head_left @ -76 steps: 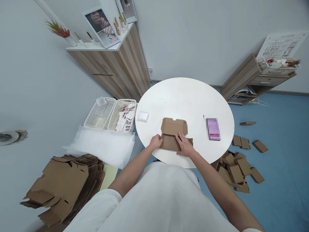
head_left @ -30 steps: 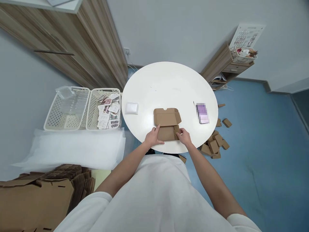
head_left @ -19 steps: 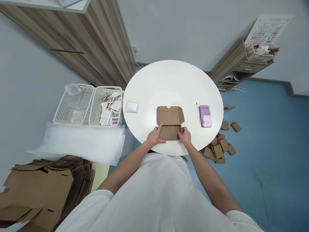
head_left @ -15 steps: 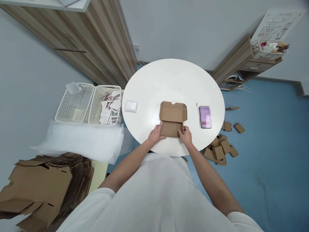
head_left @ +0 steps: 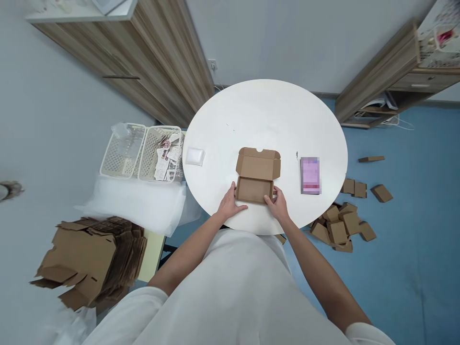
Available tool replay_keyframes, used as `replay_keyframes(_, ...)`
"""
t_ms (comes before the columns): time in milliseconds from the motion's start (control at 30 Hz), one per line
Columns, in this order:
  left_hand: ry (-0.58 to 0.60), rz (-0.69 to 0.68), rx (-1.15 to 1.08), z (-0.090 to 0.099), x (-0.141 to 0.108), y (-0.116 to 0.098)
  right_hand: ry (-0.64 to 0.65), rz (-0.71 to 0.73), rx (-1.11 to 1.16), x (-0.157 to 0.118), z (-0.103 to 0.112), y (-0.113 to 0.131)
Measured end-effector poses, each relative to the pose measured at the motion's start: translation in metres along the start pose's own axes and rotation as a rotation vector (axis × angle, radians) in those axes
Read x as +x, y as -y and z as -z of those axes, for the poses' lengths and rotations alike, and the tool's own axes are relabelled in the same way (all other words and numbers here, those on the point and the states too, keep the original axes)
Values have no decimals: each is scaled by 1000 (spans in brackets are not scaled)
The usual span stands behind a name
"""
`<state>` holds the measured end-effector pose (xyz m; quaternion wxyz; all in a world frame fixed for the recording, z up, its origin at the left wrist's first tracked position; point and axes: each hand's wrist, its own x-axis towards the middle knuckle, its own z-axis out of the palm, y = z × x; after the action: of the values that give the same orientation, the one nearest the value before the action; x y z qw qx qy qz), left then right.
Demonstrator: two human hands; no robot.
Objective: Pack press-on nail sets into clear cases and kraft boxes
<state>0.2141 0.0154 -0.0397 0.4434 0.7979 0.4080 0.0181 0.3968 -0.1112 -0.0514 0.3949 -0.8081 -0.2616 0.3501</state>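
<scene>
A small brown cardboard box (head_left: 256, 188) lies on the white round table (head_left: 266, 112), its flapped lid (head_left: 258, 163) folded back flat away from me and its shallow tray facing up with nothing in it. My right hand (head_left: 278, 203) pinches the tray's right wall near the front corner, thumb inside and fingers outside. At the left wall, my left hand (head_left: 228, 203) rests with fingers stretched along the side and thumb spread out below the front edge. To the right lies a purple rectangular item (head_left: 310, 176), blurred by pixelation. A white padded packet (head_left: 195, 156) is at the table's left edge.
Two white baskets stand to the left, one with clear plastic (head_left: 122, 148), the other with printed cards (head_left: 168, 155). Below are white sheets (head_left: 140, 199) and stacked flat cardboard (head_left: 82, 254). Several folded boxes (head_left: 338, 230) lie on the floor at right. Cabinets (head_left: 161, 52) stand behind.
The camera view has shifted a little. My left hand's fingers have moved slightly outward along the box's left side. My right hand keeps its hold on the right wall.
</scene>
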Motion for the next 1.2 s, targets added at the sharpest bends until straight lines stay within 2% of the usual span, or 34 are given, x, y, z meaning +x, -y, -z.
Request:
replay_keyframes(100,-1,22,10,0,-5,0,-47,8,-36,-3,1,-1)
replay_keyframes(200,-6,40,15,5,-11,0,-185,93,-107,-10,1,4)
replay_keyframes(333,-45,20,10,28,-16,8,-322,259,-196,-19,-11,28)
replay_keyframes(433,-149,29,53,60,-9,25,-283,362,-217,-19,-35,60)
replay_keyframes(567,-336,67,87,109,10,58,-38,447,-188,-6,-85,104)
replay_keyframes(633,-379,84,64,130,22,76,100,394,-168,5,-112,121)
replay_keyframes(700,-381,91,27,144,35,90,199,258,-147,17,-135,132)
replay_keyframes(800,-373,115,-39,157,56,105,250,49,-80,37,-161,143)
replay_keyframes(867,-368,163,-87,161,69,110,262,-25,-20,50,-172,151)
replay_keyframes(1033,-354,265,-166,164,88,111,297,-73,119,73,-199,171)
replay_keyframes(1200,-314,261,-196,162,85,108,288,-78,224,78,-223,175)
